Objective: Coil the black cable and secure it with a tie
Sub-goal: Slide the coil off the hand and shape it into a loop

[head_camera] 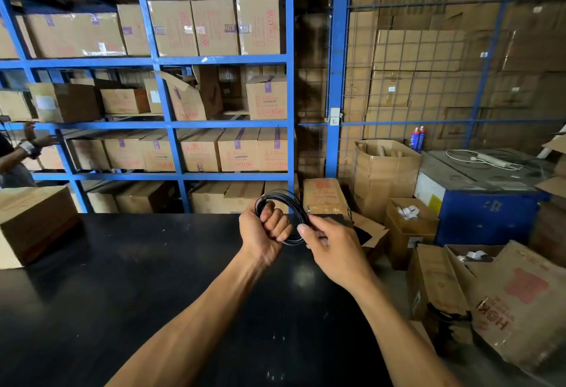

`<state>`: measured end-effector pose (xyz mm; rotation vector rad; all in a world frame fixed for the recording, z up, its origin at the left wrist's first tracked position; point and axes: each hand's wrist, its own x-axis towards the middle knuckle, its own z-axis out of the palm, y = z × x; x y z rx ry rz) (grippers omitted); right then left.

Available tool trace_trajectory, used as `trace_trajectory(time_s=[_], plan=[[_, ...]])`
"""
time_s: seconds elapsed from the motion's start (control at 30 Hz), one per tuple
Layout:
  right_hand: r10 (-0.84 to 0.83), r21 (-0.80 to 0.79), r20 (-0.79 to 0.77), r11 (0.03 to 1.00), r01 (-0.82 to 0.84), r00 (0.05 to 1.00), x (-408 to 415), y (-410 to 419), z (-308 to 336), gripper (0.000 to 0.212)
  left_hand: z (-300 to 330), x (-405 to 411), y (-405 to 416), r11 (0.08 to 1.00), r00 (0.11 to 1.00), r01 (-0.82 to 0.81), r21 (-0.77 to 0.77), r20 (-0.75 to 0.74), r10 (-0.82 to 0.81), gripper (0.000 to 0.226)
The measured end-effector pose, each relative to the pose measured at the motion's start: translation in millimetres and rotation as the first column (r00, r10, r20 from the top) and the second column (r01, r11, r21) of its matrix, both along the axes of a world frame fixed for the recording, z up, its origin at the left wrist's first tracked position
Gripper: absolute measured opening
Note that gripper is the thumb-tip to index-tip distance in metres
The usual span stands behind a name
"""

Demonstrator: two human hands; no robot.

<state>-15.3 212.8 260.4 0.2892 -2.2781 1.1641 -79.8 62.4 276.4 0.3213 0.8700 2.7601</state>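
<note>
While the left hand (266, 227) is clenched around the cable (283, 199), the coil sits mid-frame, held up over the black table (122, 279). Right hand (329, 247) pinches the coil's right side between thumb and fingers. Cable looks thin, light and springy, so loops will likely fan out if either grip slackens (several strands already spread at the top). Best hold: the bunched part in the left fist, tie wrapped just beside it. No tie clearly visible, can't tell whether the right fingers hold one.
</note>
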Motion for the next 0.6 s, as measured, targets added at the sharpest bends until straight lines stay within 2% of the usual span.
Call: trace_trajectory(time_s=[0.1, 0.17, 0.23, 0.3, 0.4, 0.5, 0.6], plan=[[-0.033, 0.09, -0.074, 0.995, 0.04, 0.997, 1, -3, -3, 0.024, 0, 1, -3, 1.0, 0.998, 0.027, -0.011, -0.047, -0.028, 0.038], [-0.035, 0.091, -0.038, 0.995, 0.038, 0.999, 0, -3, -5, 0.024, 0, 2, -7, 0.998, 0.996, 0.055, -0.02, -0.068, -0.056, 0.039], [0.008, 0.037, 0.047, 0.999, -0.01, 0.999, 0, -4, -4, 0.021, -1, 3, -11, 0.995, 0.991, 0.101, -0.019, -0.091, -0.103, 0.043], [0.125, -0.058, 0.134, 0.991, -0.118, 0.983, -1, -3, -3, 0.028, -2, 3, -14, 0.987, 0.98, 0.158, -0.011, -0.119, -0.158, 0.048], [0.233, -0.128, 0.189, 0.969, -0.211, 0.954, 0, -2, -3, 0.031, -2, 2, -18, 0.977, 0.968, 0.213, -0.011, -0.135, -0.212, 0.053], [0.168, -0.118, 0.176, 0.982, -0.149, 0.97, 0, -6, -2, 0.017, -3, 3, -18, 0.977, 0.97, 0.208, -0.043, -0.123, -0.211, 0.054], [0.033, -0.09, 0.163, 0.996, -0.018, 0.986, -4, -9, -1, 0.021, -4, 7, -13, 0.985, 0.984, 0.162, -0.06, -0.061, -0.165, 0.053]])
